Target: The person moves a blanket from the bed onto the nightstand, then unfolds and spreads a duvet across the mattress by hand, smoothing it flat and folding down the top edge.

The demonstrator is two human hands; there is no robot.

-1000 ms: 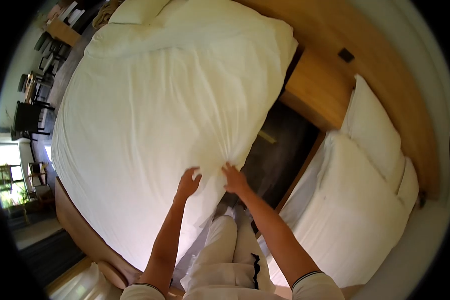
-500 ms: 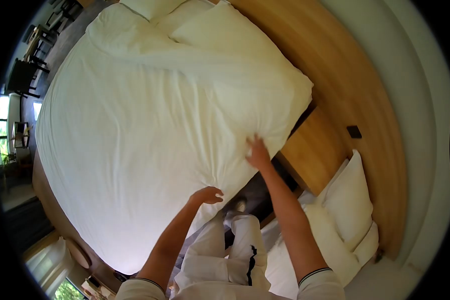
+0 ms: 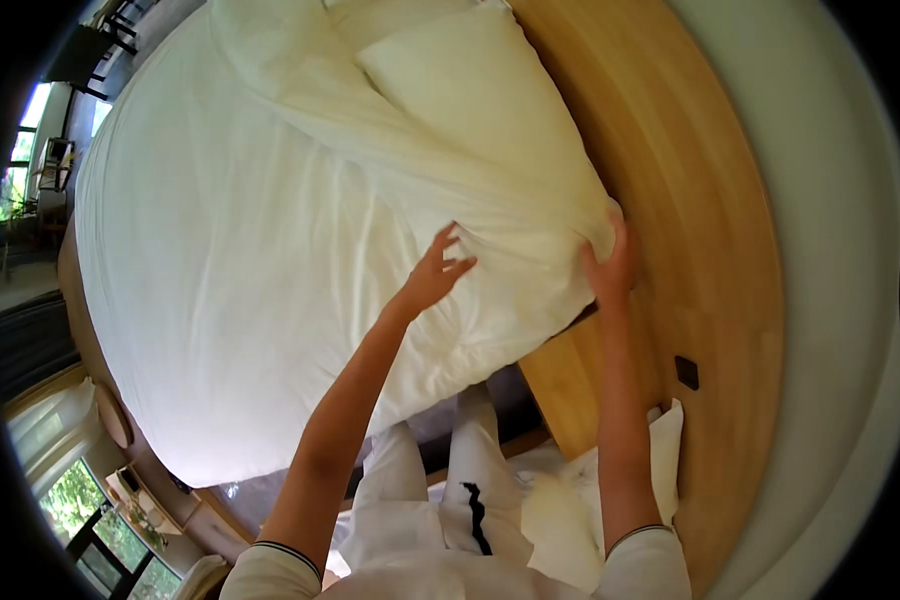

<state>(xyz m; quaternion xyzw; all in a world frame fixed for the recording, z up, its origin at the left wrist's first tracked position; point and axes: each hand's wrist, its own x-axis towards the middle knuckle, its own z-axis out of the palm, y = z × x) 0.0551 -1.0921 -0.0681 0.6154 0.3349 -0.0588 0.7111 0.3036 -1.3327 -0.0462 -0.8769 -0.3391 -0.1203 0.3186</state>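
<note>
A large white duvet (image 3: 240, 260) covers the bed, with soft creases running across it. Its upper edge is folded back near a white pillow (image 3: 460, 75) by the headboard. My left hand (image 3: 438, 272) hovers over or lightly touches the duvet, fingers spread, holding nothing. At the duvet's corner beside the headboard, my right hand (image 3: 613, 262) grips the cloth, its thumb on top and its fingers round the outer side. Part of those fingers is hidden by the fabric.
A wooden headboard (image 3: 700, 200) runs along the right, with a dark socket plate (image 3: 687, 372). Below the duvet corner is a wooden nightstand (image 3: 565, 385). More white bedding (image 3: 560, 510) lies beside my legs. Windows (image 3: 110, 520) and chairs (image 3: 80, 60) are on the left.
My right hand has moved up and right to the duvet corner at the headboard. My left hand has moved up over the duvet. My view and body have shifted toward the headboard.
</note>
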